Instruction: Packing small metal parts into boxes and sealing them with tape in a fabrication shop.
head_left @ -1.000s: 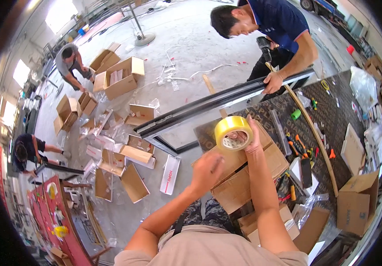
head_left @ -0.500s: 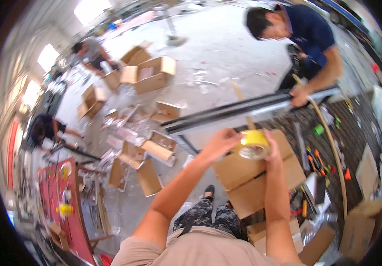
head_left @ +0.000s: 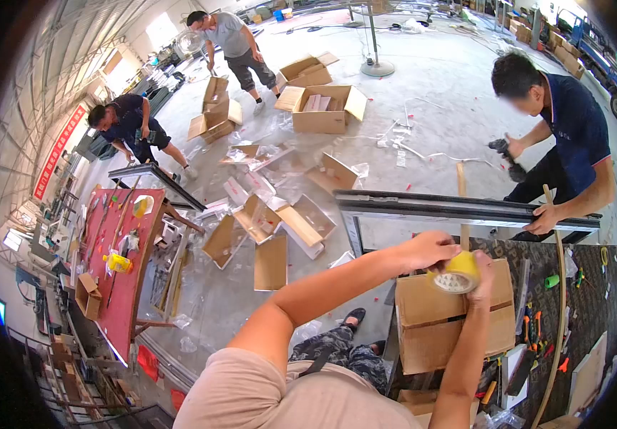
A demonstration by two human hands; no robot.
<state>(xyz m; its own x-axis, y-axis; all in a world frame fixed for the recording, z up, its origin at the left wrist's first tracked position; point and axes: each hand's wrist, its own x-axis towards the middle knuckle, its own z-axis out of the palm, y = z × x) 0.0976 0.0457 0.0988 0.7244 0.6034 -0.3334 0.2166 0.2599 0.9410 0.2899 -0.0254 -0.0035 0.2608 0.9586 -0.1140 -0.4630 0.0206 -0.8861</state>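
Both hands, left [head_left: 430,250] and right [head_left: 481,275], have brought the tape roll [head_left: 455,272] down onto the box [head_left: 451,322]; both apparently grip it.

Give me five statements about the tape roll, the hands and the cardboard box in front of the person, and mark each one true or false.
1. Both hands are on the yellow tape roll. True: the left hand grips it from the left, the right hand from the right.
2. The roll is held over a cardboard box. True.
3. The box stands on the red table. False: it sits on the dark workbench; the red table is far to the person's left.
4. The tape roll is blue. False: it is yellow.
5. A co-worker in a dark blue shirt rests a hand on the dark metal frame. True.
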